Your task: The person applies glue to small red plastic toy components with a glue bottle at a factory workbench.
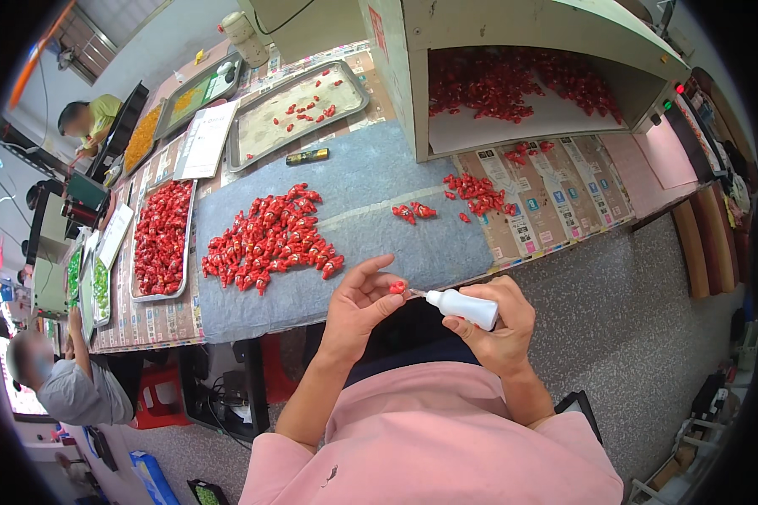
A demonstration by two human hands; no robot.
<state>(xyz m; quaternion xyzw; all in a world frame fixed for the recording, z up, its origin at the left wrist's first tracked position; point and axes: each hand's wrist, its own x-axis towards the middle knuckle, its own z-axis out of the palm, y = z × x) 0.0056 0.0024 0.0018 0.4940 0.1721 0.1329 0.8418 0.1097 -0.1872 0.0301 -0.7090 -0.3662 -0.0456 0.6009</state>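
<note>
My left hand [360,307] pinches a small red figure piece [397,287] between thumb and fingertips, just off the table's near edge. Wrapped round a white squeeze bottle [467,309], my right hand [507,324] tips it sideways. The bottle's thin nozzle [418,293] points left, at or very close to the red piece; whether it touches I cannot tell. Beyond my left hand, a large pile of red figures [269,240] lies on the blue-grey cloth [362,244]. A few more red figures [414,212] lie apart, with a smaller heap of red pieces [483,195] to their right.
A metal tray [135,290] heaped with red pieces stands at left; a shallower tray [358,91] holds scattered ones behind. A dark tube [307,156] lies on the cloth. An open-fronted box [421,101] with red pieces stands at back right. Two people [84,387] sit at left.
</note>
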